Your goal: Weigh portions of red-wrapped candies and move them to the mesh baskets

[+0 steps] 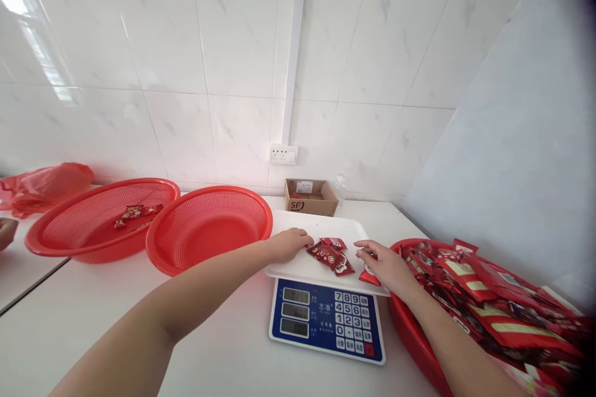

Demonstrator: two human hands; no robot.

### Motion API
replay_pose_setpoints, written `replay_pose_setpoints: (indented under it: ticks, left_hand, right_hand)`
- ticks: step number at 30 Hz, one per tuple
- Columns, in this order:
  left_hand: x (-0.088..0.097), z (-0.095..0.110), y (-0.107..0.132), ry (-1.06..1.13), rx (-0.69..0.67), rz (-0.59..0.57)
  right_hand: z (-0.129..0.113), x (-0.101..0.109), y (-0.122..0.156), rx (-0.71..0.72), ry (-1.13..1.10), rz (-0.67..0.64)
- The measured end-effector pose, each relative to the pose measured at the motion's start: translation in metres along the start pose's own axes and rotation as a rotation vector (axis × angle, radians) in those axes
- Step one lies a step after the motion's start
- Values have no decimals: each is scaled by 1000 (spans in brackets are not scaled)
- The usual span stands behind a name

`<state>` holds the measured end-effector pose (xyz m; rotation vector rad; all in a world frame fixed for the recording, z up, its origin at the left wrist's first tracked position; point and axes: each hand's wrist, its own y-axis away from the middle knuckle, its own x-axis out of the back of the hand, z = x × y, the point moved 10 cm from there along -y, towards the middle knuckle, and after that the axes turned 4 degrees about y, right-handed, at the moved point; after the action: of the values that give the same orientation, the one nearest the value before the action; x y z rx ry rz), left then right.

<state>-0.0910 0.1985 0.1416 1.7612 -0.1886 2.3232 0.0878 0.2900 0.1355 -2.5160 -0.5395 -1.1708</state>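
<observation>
A white-tiled wall [233, 31] fills the upper half of the view, with a white cable duct [292, 43] running down to a wall socket [284, 154]. Below it, a white countertop [93, 304] runs across the frame. A red plastic bag [44, 189] lies bunched at the far left. Beside it are two round red mesh basins: the left one [56, 223] holds a few red foil packets [137, 214], and the middle one [261, 223] overlaps its rim. A large red basin [410, 329] at lower right is heaped with red snack packets [493, 304]. A small open cardboard box [311, 197] stands against the wall.

At centre, a blue-faced electronic scale [326, 322] carries a white tray [298, 267], so whatever lies there rests on the weighing platform. A small cluster of red packets [328, 255] sits mid-tray, between the hands. The left hand [288, 245] rests at the cluster's edge, its fingers loosely curled and open. The right hand [386, 267] reaches in from the heaped basin, its fingers [367, 251] extended over a red packet [369, 276] at the tray's edge; whether they grip it cannot be told.
</observation>
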Motion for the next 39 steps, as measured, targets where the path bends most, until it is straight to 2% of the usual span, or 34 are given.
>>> replay_pose_setpoints:
  ticks: [4, 10, 13, 15, 18, 20, 22, 26, 29, 31, 33, 36, 39]
  left_hand:
    - [21, -16, 12, -60, 134, 119]
    - [80, -52, 46, -148, 359, 306]
    - [100, -73, 68, -188, 430, 325]
    - [104, -82, 79, -215, 446, 305]
    - [98, -81, 82, -255, 404, 266]
    - [88, -66, 74, -270, 335, 247]
    - [72, -39, 57, -241, 216, 212]
    - [28, 37, 10, -25, -113, 50]
    - [-2, 73, -21, -13, -194, -65]
    - [-15, 81, -37, -79, -169, -83]
    - [-19, 83, -46, -154, -130, -40]
    - [-16, 78, -49, -218, -85, 49]
    - [-9, 65, -43, -244, -52, 82]
  right_hand:
    - [-2, 1, 1, -1, -4, -8]
    - [-3, 1, 2, -8, -13, -12]
    - [-3, 1, 1, -11, -25, -8]
    - [-3, 2, 0, -12, -38, -5]
    - [-4, 3, -1, -16, -58, -3]
    - [-3, 3, -1, -18, -68, -2]
    - [-3, 3, -2, -15, -79, -2]
    - [1, 3, -3, 0, -108, 12]
    - [5, 3, -4, 14, -131, 29]
    - [6, 3, -4, 19, -145, 33]
    - [7, 3, -3, 17, -160, 34]
    - [6, 2, -3, 8, -185, 29]
    - [3, 3, -2, 1, -208, 24]
